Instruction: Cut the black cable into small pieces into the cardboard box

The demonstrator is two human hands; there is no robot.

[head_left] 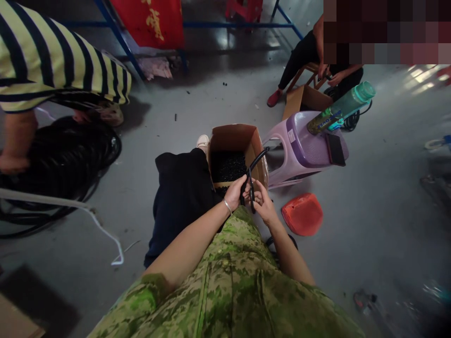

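Two grips, left hand (235, 191) and right hand (263, 204), clasp a black cable (255, 162), fingertips partly hidden.

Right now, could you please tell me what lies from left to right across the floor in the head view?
Coil of black cable → cardboard box → purple stool.

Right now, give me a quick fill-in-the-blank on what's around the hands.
The left hand and right hand both grip a ____ cable. The green bottle lies on the ____ stool. The small black parts sit inside a ____ box.
Missing: black; purple; cardboard.
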